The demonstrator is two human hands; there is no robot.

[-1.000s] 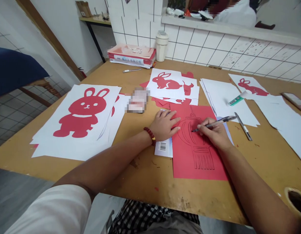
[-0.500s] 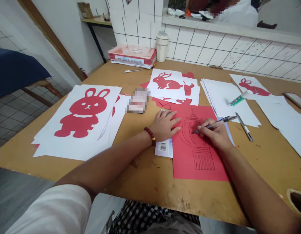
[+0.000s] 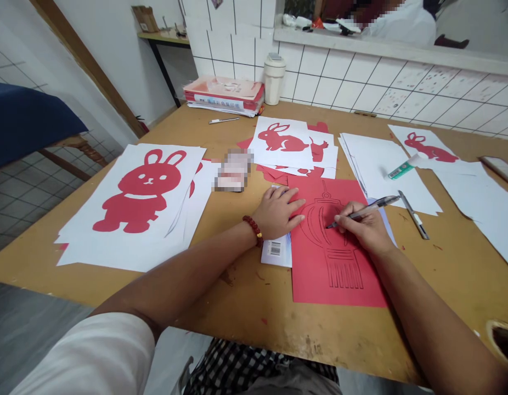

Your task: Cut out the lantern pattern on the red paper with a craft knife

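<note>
A sheet of red paper (image 3: 311, 285) lies in front of me with a tasselled lantern drawn on it in dark lines. My right hand (image 3: 363, 225) grips a pen (image 3: 373, 206), its tip touching the paper inside the lantern's body. Fingers spread, my left hand (image 3: 276, 214) rests flat at the paper's left edge, with a beaded bracelet (image 3: 253, 229) on the wrist. Partly under the red paper is a white and blue booklet (image 3: 274, 249) with a barcode. A utility knife (image 3: 413, 215) lies just right of the pen's back end.
On the left lie white sheets with a red rabbit figure (image 3: 141, 192). Farther back are a rabbit sheet (image 3: 278, 142), a paper pack (image 3: 223, 96) and a white cup (image 3: 274, 79). A glue stick (image 3: 406, 166) sits on white papers; a phone (image 3: 498, 170) is at far right.
The pen tip has shifted very slightly down and right along the lantern drawing. My left hand has stayed in place.
</note>
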